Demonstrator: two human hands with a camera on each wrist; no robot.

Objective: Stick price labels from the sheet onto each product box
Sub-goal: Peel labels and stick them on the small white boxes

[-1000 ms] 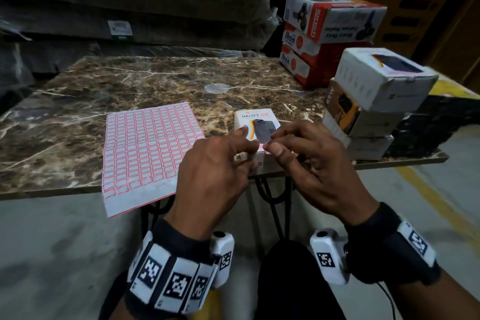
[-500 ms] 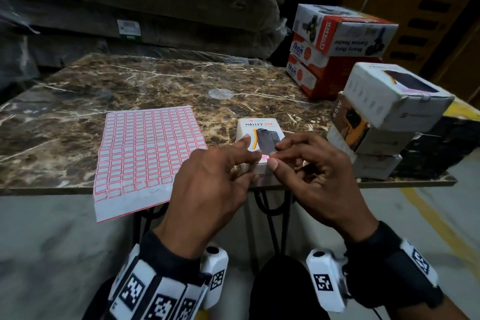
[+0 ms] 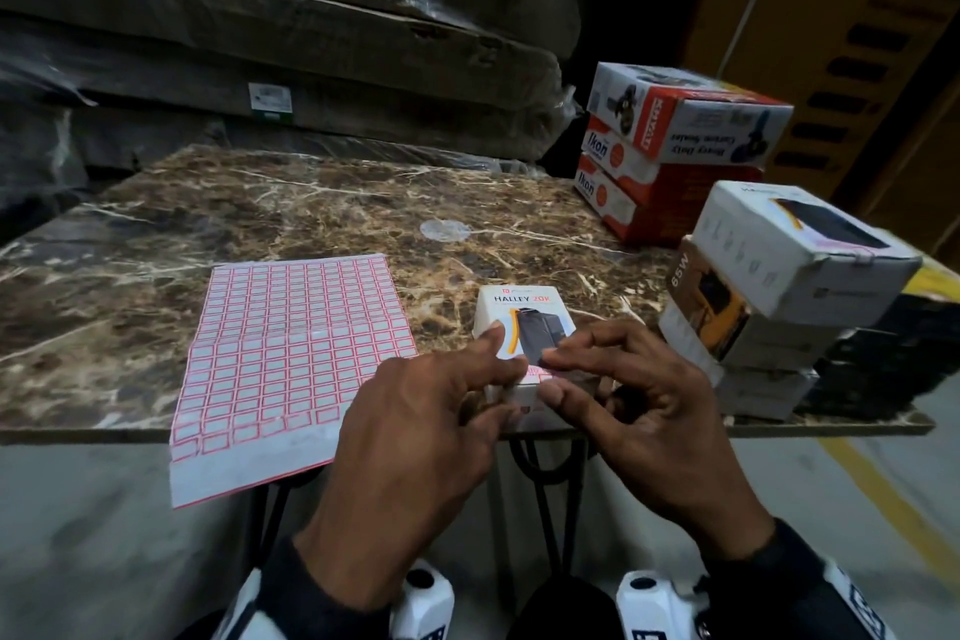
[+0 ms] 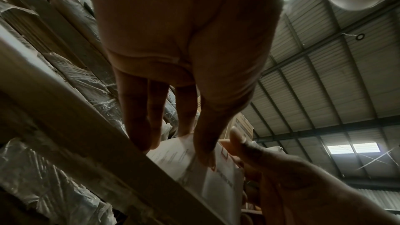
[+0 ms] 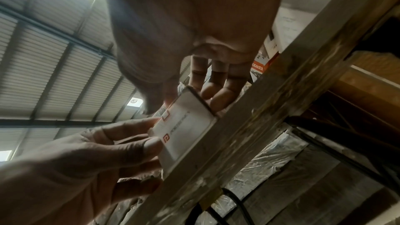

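Note:
A white product box (image 3: 519, 312) printed "HALLEY 20K" lies flat at the table's near edge. My left hand (image 3: 498, 359) holds it, index finger along the top and thumb on the near face (image 4: 173, 156). My right hand (image 3: 553, 374) pinches a small red-bordered price label (image 3: 534, 372) against the box's near top edge, thumb in front and fingers on top. From the right wrist view the box (image 5: 186, 126) shows its near face, with the label's red outline at the upper corner. The label sheet (image 3: 291, 369), a grid of red-bordered stickers, lies left of the box.
The sheet overhangs the front edge of the brown marble table (image 3: 260, 213). A stack of red-and-white boxes (image 3: 685, 130) stands at the back right, with a second stack of white boxes (image 3: 779, 265) nearer on the right. Plastic-wrapped cartons (image 3: 260, 42) rise behind the table.
Both hands stay at the box. The right fingertips have come down with the label onto the box's near edge, and the left index finger reaches further over the top.

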